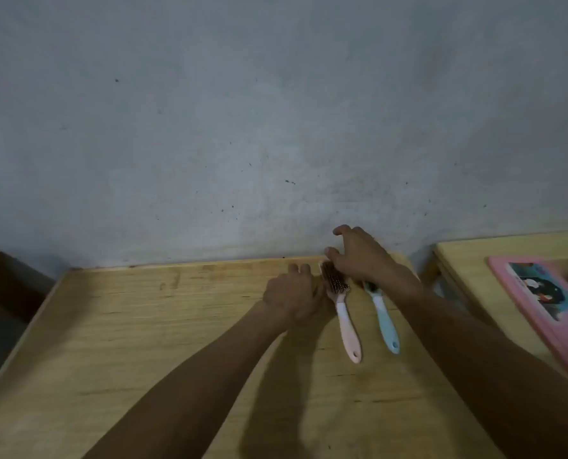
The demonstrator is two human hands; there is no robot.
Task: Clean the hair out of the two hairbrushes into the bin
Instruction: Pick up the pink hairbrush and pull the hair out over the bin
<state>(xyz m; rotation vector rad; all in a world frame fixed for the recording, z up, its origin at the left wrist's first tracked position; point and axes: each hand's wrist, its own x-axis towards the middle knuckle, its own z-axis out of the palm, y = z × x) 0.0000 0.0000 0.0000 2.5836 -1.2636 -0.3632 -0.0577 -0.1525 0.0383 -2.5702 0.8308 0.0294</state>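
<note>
Wooden surface (143,326), pale plywood grain, butts against a grey-blue speckled wall (242,111). Two hairbrushes lie on it near the far right corner, side by side, handles pointing toward the camera. Pink hairbrush (342,309) on the left: white-pink handle with a hole at the end, bristle head up by the wall edge, dark tangle of hair in the bristles. Blue hairbrush (383,316) just right of it, close but apart at the handles; its head is mostly hidden under the right hand.

Left hand (292,296) sits on the surface just left of the pink brush head, fingers curled under, knuckles up; thumb side looks to touch the brush edge, but whether it actually pinches the brush can't be told. Right hand (362,256) hovers over both brush heads, fingers spread and bent, fingertips down at the top of the pink brush's bristles; grip on hair or brush not clear, slightly blurred.

Second wooden surface (474,260) at the right, separated by a narrow gap, carries a pink-framed tablet-like board (541,309) with a colourful picture. Dark wooden furniture edge (7,279) at far left. Bin not in view.
</note>
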